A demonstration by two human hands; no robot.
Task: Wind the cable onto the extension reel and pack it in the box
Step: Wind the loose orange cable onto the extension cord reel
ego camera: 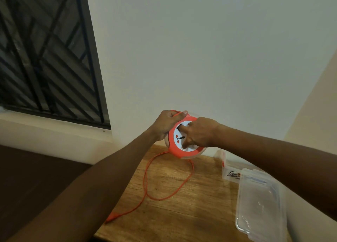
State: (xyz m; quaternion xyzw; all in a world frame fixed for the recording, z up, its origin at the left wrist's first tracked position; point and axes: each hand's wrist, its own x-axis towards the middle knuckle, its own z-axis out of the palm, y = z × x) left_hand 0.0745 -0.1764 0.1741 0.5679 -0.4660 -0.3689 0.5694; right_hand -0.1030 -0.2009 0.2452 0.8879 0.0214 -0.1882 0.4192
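While both arms reach forward from the bottom corners, the person holds a round orange and white extension reel (182, 138) in the air above the far end of a wooden bench (182, 214). The reel's white socket face is turned toward the camera. The left hand (166, 124) grips the reel's upper left rim, fingers curled round the edge and the thumb lying along the top. The right hand (198, 132) rests on the white face from the right, with fingers curled and their tips pressed into the centre of the face.

An orange cable (155, 178) hangs from the bottom of the reel and lies in a loose loop on the bench. From the loop it trails toward the bench's near left edge, ending in an orange plug (111, 218) at that edge.

At the right side of the bench lies a clear plastic lid (260, 205), flat and near the camera. Just behind it stands a clear plastic box (228, 170) with a small picture label on its side, partly hidden by the right forearm.

Behind the bench is a plain pale wall (200, 50). At upper left is a dark window (45, 50) with metal bars.
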